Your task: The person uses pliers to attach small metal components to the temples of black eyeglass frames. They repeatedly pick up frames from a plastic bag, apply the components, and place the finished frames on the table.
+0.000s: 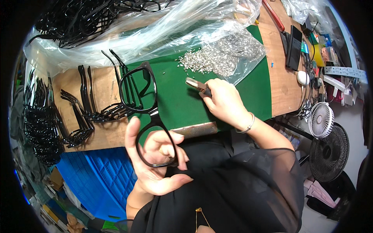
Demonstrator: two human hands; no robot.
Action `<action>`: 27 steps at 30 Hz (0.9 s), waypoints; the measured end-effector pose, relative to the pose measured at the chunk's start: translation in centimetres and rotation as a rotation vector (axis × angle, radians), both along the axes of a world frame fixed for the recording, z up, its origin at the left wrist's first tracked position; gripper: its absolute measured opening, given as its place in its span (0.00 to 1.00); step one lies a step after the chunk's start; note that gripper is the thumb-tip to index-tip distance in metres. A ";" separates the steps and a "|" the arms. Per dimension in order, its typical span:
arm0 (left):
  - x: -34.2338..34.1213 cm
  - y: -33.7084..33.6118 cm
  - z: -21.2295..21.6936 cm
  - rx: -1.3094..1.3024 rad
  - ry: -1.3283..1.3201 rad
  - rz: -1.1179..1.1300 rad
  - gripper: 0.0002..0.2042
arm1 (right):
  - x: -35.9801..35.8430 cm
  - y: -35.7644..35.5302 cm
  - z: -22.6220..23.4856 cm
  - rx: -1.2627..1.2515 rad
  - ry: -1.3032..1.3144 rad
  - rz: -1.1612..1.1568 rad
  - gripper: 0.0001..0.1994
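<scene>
Okay, nearest first: left hand [149, 176], palm turned up, just off the desk's near edge. Its grip is closed loosely on a black glasses frame [154, 113], fingers curled at the lower rim; frame is tilted, one lens opening above the other, upper end over the green mat [176, 97]. Blue basket [97, 182] sits below the desk's near left corner. Ribbed metal bar [194, 130] lies along the near edge of the desk [285, 91].

Right hand [225, 99], bangle on the wrist, is over the mat; its grip is wrapped around pliers [197, 84], tips pointing left. More black frames [77, 128] lie left of the mat, others stacked thickly [42, 120] at the desk's left edge.

Farther on, a heap of small silvery pieces [198, 61] spills at the mouth of a clear bag [246, 58] on the mat. Black phone [294, 47] is near the right edge, cables beside it. Clear plastic sheeting [155, 33] runs along the far side, with a tangled black heap [81, 23] at the far left corner.
</scene>
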State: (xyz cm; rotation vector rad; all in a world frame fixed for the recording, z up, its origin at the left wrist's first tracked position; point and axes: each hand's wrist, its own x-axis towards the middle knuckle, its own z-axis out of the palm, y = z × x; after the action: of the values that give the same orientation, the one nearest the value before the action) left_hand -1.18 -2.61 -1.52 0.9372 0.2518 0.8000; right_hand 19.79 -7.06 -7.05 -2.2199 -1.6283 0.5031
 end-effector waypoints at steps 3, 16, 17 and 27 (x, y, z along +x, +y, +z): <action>0.4 -0.4 0.1 -0.020 0.025 -0.092 0.53 | 0.1 0.1 -0.1 0.027 -0.029 0.020 0.06; 6.7 -2.3 -0.3 0.346 0.417 0.136 0.45 | -1.3 -4.6 7.5 0.261 0.903 -0.170 0.07; 7.0 -2.5 -0.6 0.359 0.404 0.169 0.43 | -1.3 -4.7 7.5 0.265 0.859 -0.162 0.07; 7.2 -2.4 -0.4 0.266 0.389 0.127 0.42 | -1.2 -3.7 8.5 0.020 1.367 -0.291 0.08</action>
State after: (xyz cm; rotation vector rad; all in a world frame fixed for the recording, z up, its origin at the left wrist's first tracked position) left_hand 5.97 -5.06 -1.95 1.3386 0.5576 0.7744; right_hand 18.63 -10.72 1.44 -1.3461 -0.5470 1.4350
